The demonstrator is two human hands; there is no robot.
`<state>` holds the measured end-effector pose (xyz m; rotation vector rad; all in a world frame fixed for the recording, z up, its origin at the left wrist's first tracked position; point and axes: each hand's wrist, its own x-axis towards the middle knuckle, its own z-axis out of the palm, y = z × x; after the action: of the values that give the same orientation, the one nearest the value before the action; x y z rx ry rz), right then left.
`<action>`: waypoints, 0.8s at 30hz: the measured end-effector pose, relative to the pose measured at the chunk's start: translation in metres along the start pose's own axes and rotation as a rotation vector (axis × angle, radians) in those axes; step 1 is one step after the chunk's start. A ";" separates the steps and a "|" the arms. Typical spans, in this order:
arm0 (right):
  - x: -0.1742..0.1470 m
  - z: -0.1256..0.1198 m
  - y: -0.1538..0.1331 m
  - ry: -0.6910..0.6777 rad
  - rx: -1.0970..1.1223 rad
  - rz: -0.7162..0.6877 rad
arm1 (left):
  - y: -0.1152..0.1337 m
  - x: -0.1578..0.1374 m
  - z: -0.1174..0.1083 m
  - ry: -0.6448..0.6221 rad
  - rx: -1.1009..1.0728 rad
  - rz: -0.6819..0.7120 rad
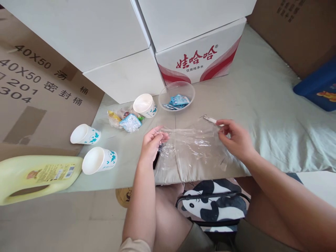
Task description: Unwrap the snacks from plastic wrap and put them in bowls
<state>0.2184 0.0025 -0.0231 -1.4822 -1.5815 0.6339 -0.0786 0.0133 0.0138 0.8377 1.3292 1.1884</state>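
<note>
A clear plastic zip bag (193, 145) lies flat on the grey-green cloth in front of me. My left hand (152, 141) pinches its top left edge. My right hand (235, 136) pinches the top right edge, near the white slider (211, 120) of the bag. Both hands hold the top edge stretched between them. A dark object (156, 158) shows partly under my left hand.
A clear bowl (177, 95) with blue packets stands behind the bag. Three paper cups (144, 105) (85, 134) (99, 160) and a pile of wrapped snacks (126, 120) lie to the left. A yellow jug (36, 176) lies at far left. White boxes (199, 57) stand behind.
</note>
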 end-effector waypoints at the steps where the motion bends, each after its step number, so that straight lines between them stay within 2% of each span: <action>1: 0.000 -0.001 -0.001 0.049 -0.021 -0.012 | -0.001 0.001 0.000 0.008 0.011 0.012; 4: 0.001 -0.006 -0.002 0.139 -0.078 -0.069 | -0.005 0.004 -0.002 0.078 0.031 0.108; 8: 0.001 -0.007 -0.001 0.113 -0.107 -0.149 | -0.010 0.007 -0.007 0.127 0.073 0.236; 14: -0.001 -0.002 0.002 -0.111 -0.154 -0.131 | -0.013 0.009 -0.009 0.101 0.122 0.236; 18: 0.000 -0.001 0.000 -0.060 -0.194 -0.095 | -0.011 0.008 -0.005 0.119 0.098 0.233; 24: 0.001 -0.004 -0.005 -0.040 -0.189 -0.159 | -0.004 0.003 -0.001 0.133 0.055 0.232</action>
<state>0.2198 0.0020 -0.0168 -1.4676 -1.8105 0.4348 -0.0791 0.0148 0.0089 0.9877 1.4055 1.4140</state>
